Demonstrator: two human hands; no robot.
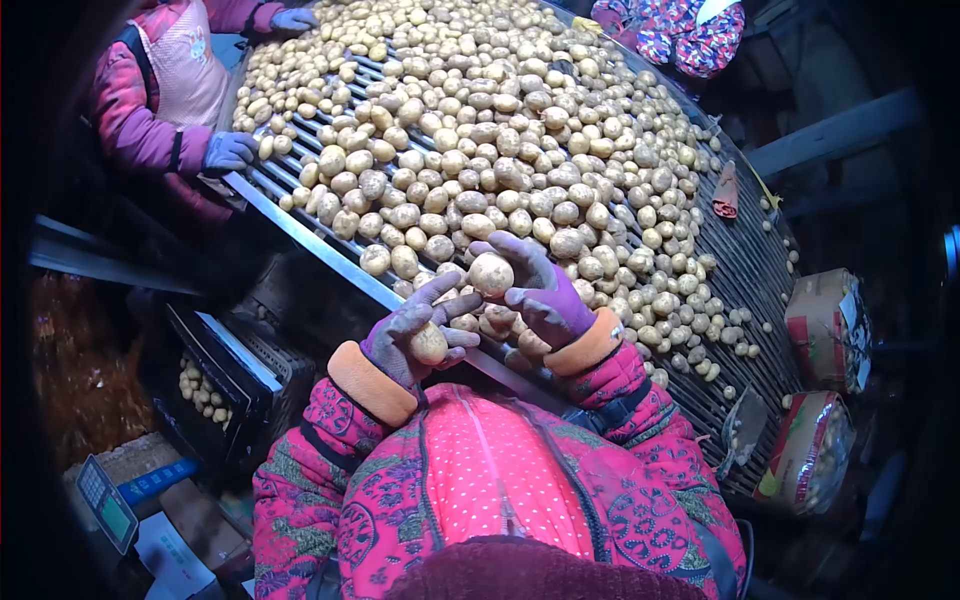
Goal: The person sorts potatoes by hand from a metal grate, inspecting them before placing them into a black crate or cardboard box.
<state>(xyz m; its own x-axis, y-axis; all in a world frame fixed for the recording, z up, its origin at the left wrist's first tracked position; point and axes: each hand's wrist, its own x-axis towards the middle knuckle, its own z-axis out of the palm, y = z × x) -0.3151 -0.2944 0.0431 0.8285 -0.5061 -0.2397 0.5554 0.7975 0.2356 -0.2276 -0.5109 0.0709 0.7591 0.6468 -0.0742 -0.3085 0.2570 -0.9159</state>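
Both my hands wear purple-grey gloves and are close together over the near edge of a slatted sorting table [290,221]. In my left hand [400,338] a potato [429,344] rests against the palm, with the fingers bent around it. My right hand [548,295] grips another potato [491,274] between thumb and fingers, its round pale face turned up. Many loose potatoes [505,140] cover the slats just beyond my hands, and some lie partly hidden beneath them.
A co-worker's gloved hand [231,151] rests at the table's left edge. Another person's patterned sleeve [705,40] shows at far right. Cardboard boxes [828,330] stand right of the table. A dark crate [290,385] and a scale display [105,503] are at lower left.
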